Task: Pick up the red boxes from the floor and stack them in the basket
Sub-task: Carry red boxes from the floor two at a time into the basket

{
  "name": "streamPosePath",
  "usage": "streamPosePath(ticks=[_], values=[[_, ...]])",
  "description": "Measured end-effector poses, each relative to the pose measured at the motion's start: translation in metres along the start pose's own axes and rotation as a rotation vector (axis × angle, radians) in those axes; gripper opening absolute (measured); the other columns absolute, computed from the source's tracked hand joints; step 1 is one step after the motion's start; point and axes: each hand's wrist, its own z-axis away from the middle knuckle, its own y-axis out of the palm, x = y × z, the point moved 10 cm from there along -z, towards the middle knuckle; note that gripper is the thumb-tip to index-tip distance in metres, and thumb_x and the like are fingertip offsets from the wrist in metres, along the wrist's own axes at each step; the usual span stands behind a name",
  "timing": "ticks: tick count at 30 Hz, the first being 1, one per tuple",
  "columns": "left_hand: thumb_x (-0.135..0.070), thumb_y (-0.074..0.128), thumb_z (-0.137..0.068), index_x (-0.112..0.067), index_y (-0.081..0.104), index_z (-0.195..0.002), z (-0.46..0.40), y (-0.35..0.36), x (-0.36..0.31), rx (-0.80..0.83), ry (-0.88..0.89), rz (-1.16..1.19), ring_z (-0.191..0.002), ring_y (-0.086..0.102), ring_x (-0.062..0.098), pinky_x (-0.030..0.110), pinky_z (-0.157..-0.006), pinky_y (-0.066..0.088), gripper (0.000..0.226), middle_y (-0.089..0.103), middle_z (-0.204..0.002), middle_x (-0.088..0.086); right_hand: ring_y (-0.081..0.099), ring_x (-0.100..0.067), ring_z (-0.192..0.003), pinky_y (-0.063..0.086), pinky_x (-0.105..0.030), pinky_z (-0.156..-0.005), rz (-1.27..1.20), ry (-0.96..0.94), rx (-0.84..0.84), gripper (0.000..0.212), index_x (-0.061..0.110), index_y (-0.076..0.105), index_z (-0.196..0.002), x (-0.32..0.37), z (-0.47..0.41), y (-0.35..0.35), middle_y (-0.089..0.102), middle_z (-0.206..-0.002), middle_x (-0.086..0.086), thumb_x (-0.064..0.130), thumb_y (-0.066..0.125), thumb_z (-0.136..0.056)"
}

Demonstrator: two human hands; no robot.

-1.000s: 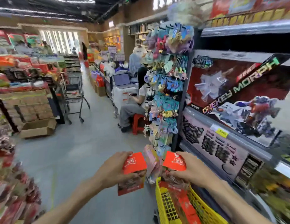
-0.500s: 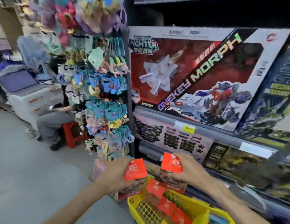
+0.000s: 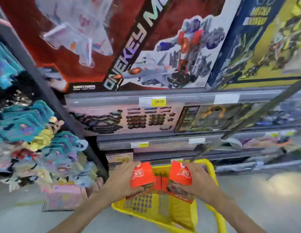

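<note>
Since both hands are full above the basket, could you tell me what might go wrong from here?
1. The left hand and right hand each grip a red box close together over the yellow basket; lowered together, they could collide.
2. Red boxes already inside leave little room, so a new box may settle crooked.

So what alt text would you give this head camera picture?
Two hands each hold a red box over a yellow basket: left hand on one red box, right hand on another. Toy boxes fill the store shelves behind.
</note>
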Motion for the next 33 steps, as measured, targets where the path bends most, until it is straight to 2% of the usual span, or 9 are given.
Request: streamPosePath(ticks=[3, 5, 9, 14, 18, 25, 30, 33], values=[[-0.080, 0.059, -0.066, -0.028, 0.042, -0.139, 0.000, 0.034, 0.009, 0.006, 0.054, 0.005, -0.118, 0.044, 0.012, 0.026, -0.098, 0.031, 0.091, 0.052, -0.131, -0.008, 0.047, -0.017, -0.122, 0.043, -0.037, -0.100, -0.017, 0.054, 0.012, 0.110, 0.031, 0.041, -0.138, -0.018, 0.002, 0.039, 0.049, -0.128, 0.008, 0.098, 0.047, -0.052], [-0.082, 0.056, -0.067, -0.027, 0.043, -0.137, 0.002, 0.062, 0.018, 0.043, 0.077, 0.007, -0.114, 0.046, 0.013, 0.026, -0.095, 0.030, 0.090, 0.056, -0.128, -0.006, 0.046, -0.017, -0.121, 0.043, -0.039, -0.100, -0.025, 0.067, 0.026, 0.111, 0.032, 0.038, -0.140, -0.029, 0.000, 0.068, 0.048, -0.127, 0.009, 0.101, 0.044, -0.052], [-0.082, 0.052, -0.071, -0.027, 0.039, -0.140, 0.006, 0.126, 0.043, 0.123, 0.079, -0.005, -0.119, 0.048, 0.018, 0.030, -0.099, 0.028, 0.089, 0.053, -0.132, -0.006, 0.040, -0.016, -0.125, 0.040, -0.034, -0.104, -0.034, 0.084, 0.043, 0.108, 0.031, 0.036, -0.142, -0.045, -0.011, 0.119, 0.045, -0.131, 0.012, 0.097, 0.048, -0.057], [-0.072, 0.058, -0.068, -0.028, 0.037, -0.143, 0.011, 0.196, 0.076, 0.201, 0.060, -0.054, -0.119, 0.051, 0.021, 0.035, -0.099, 0.029, 0.090, 0.053, -0.136, -0.006, 0.038, -0.020, -0.130, 0.038, -0.037, -0.107, 0.000, 0.067, 0.110, 0.098, 0.029, 0.033, -0.144, -0.059, -0.030, 0.185, 0.043, -0.138, 0.007, 0.078, 0.063, -0.064], [-0.072, 0.063, -0.067, -0.025, 0.044, -0.140, 0.011, 0.245, 0.094, 0.247, 0.069, -0.066, -0.119, 0.052, 0.019, 0.035, -0.098, 0.030, 0.089, 0.055, -0.134, -0.006, 0.032, -0.019, -0.135, 0.031, -0.037, -0.112, 0.023, 0.084, 0.190, 0.100, 0.035, 0.025, -0.146, -0.071, -0.038, 0.235, 0.038, -0.142, 0.011, 0.085, 0.044, -0.061], [-0.066, 0.082, -0.050, -0.020, 0.049, -0.135, -0.002, 0.302, 0.113, 0.253, 0.078, -0.140, -0.110, 0.058, 0.020, 0.034, -0.096, 0.032, 0.102, 0.060, -0.123, -0.003, 0.027, -0.011, -0.137, 0.023, -0.036, -0.118, 0.053, 0.050, 0.244, 0.100, 0.039, 0.016, -0.148, -0.085, -0.047, 0.289, 0.033, -0.146, 0.015, 0.075, 0.065, -0.069], [-0.057, 0.091, -0.043, -0.015, 0.053, -0.132, -0.011, 0.322, 0.125, 0.255, 0.000, -0.188, -0.119, 0.054, 0.022, 0.040, -0.095, 0.050, 0.105, 0.060, -0.128, 0.000, 0.024, -0.012, -0.138, 0.012, -0.036, -0.120, 0.120, 0.014, 0.267, 0.099, 0.035, 0.016, -0.149, -0.088, -0.060, 0.313, 0.033, -0.144, 0.015, 0.068, 0.068, -0.072], [-0.042, 0.093, -0.044, -0.016, 0.050, -0.137, -0.011, 0.336, 0.136, 0.296, -0.095, -0.194, -0.126, 0.050, 0.022, 0.050, -0.099, 0.047, 0.106, 0.055, -0.135, 0.000, 0.028, -0.014, -0.136, 0.012, -0.036, -0.120, 0.146, -0.022, 0.266, 0.094, 0.031, 0.022, -0.148, -0.085, -0.071, 0.329, 0.036, -0.143, 0.012, 0.063, 0.070, -0.074]])
